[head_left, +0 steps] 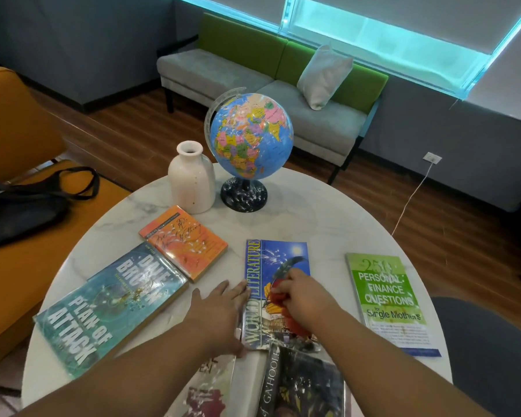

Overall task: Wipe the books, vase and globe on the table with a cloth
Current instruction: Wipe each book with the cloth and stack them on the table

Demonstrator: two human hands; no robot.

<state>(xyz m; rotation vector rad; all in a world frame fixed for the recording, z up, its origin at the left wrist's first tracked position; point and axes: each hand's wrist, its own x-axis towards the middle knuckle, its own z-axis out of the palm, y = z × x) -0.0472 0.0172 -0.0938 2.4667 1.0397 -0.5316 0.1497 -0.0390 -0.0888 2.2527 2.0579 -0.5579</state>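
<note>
On the round white marble table lie several books. My right hand grips a red cloth and presses it on the blue World Literature book. My left hand lies flat with straight fingers against that book's left edge. A teal Plan of Attack book lies at the left, an orange book behind it, and a green finance book at the right. Two more books sit at the near edge. A white vase and a globe stand at the back.
An orange armchair with a black bag stands to the left. A grey and green sofa with a white cushion is behind the table. A cable runs from a wall socket across the wooden floor.
</note>
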